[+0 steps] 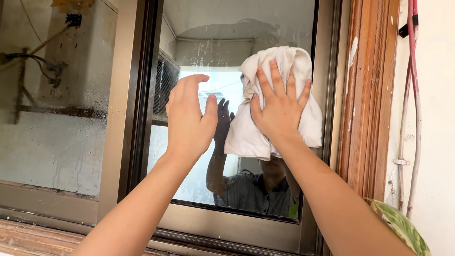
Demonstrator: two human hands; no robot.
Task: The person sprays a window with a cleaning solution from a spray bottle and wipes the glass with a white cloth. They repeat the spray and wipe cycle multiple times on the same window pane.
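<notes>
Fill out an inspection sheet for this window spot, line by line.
Surface: glass pane, streaked, with a reflection.
Job's things: white cloth pressed flat on the glass.
Clutter: nothing seen.
Grippers: right hand spread over the cloth; left hand against the pane, fingers curled, holding nothing.
Cables: pink and white cables down the wall at right.
Surroundings: metal frame, wooden trim, variegated leaf.

Daylit white wall point(436, 142), wooden frame point(367, 118)
</notes>
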